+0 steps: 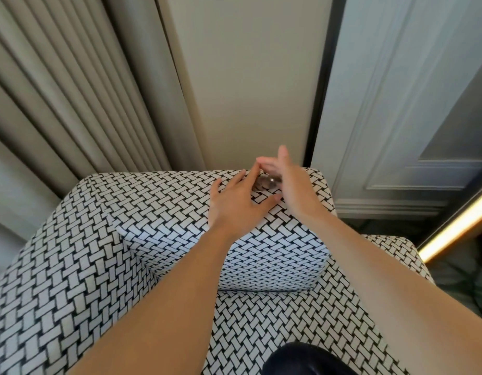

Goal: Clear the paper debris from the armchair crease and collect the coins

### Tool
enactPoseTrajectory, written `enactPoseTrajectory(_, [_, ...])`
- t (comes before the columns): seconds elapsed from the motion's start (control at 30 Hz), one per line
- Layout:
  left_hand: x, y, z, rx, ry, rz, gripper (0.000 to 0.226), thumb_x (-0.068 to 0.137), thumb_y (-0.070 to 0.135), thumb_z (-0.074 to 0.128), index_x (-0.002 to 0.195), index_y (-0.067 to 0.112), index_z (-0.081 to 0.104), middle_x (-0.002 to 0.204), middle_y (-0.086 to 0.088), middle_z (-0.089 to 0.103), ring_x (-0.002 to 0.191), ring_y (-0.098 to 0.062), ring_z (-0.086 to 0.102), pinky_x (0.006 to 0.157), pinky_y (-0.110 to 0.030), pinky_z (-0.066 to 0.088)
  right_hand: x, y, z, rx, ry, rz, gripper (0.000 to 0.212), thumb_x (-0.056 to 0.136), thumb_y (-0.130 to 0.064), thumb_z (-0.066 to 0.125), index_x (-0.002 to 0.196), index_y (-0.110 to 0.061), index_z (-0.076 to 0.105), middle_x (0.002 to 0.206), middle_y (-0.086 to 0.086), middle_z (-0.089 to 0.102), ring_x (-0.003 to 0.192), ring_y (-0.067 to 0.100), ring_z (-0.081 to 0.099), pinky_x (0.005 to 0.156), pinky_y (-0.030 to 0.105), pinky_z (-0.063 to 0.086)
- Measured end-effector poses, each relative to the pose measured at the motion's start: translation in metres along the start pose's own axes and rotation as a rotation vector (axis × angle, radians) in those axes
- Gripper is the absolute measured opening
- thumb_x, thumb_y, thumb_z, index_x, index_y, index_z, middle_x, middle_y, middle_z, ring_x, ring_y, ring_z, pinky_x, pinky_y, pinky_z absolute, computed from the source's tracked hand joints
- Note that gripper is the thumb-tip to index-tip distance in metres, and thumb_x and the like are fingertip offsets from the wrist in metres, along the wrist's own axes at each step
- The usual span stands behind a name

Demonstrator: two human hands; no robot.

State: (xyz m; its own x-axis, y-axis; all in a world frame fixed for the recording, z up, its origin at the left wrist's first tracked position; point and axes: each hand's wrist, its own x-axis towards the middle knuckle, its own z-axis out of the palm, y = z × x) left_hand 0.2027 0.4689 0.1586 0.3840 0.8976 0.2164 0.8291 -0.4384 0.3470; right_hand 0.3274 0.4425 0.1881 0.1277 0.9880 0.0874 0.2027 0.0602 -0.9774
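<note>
The armchair (72, 253) is covered in black-and-white woven-pattern fabric. On the top of its backrest, near the right corner, lies a small cluster of coins (265, 182), blurred and partly hidden between my hands. My left hand (235, 201) rests flat on the backrest top with fingers straight, just left of the coins. My right hand (286, 180) is beside them on the right, fingers extended and blurred; it is lifted a little at the fingertips. No paper debris is visible. The crease between the back cushion and the seat is mostly hidden by my forearms.
Beige pleated curtains (72, 85) hang behind the chair at left. A plain wall panel (250, 77) and a grey panelled door (397, 117) stand behind at right. A lit strip (456, 226) glows at the right edge. A dark object (305, 359) shows at the bottom.
</note>
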Motion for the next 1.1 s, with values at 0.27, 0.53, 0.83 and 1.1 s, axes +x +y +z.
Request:
enactPoseTrajectory(0.27, [-0.001, -0.003, -0.002, -0.085, 0.039, -0.016, 0.068, 0.070, 0.044, 0.049, 0.135, 0.032, 0.039, 0.138, 0.012, 0.049, 0.133, -0.005, 0.036, 0.117, -0.042, 0.004, -0.005, 0.010, 0.014, -0.480, -0.028, -0.225, 0.057, 0.098, -0.052, 0.011, 0.137, -0.030, 0.046, 0.133, -0.004, 0.056, 0.124, 0.011, 0.048, 0.096, 0.020, 0.031])
enactPoseTrajectory(0.53, [0.000, -0.005, -0.002, -0.132, 0.039, -0.053, 0.084, 0.069, 0.075, 0.053, 0.142, 0.042, 0.028, 0.143, 0.014, 0.044, 0.135, -0.001, 0.033, 0.117, -0.042, 0.005, 0.001, 0.000, 0.001, 0.184, 0.038, 0.049, 0.075, 0.089, -0.064, 0.005, 0.137, -0.025, 0.047, 0.127, 0.004, 0.060, 0.119, 0.008, 0.051, 0.087, 0.014, 0.042])
enactPoseTrajectory(0.83, [-0.002, -0.005, 0.001, -0.146, 0.134, -0.086, 0.065, 0.068, 0.078, 0.050, 0.122, 0.042, 0.055, 0.133, 0.018, 0.053, 0.133, 0.001, 0.034, 0.117, -0.038, 0.011, -0.002, 0.005, -0.004, 0.457, 0.128, 0.037, 0.067, 0.099, -0.049, 0.008, 0.128, -0.008, 0.054, 0.121, 0.014, 0.062, 0.121, 0.013, 0.051, 0.110, 0.026, 0.029])
enactPoseTrajectory(1.1, [-0.001, -0.004, 0.000, -0.142, 0.167, -0.080, 0.064, 0.072, 0.076, 0.047, 0.128, 0.045, 0.047, 0.127, 0.020, 0.056, 0.124, -0.001, 0.044, 0.113, -0.040, 0.022, 0.002, 0.016, 0.001, 0.358, 0.159, 0.008, 0.058, 0.101, -0.045, 0.017, 0.116, -0.012, 0.063, 0.116, 0.004, 0.067, 0.122, 0.013, 0.051, 0.109, 0.025, 0.031])
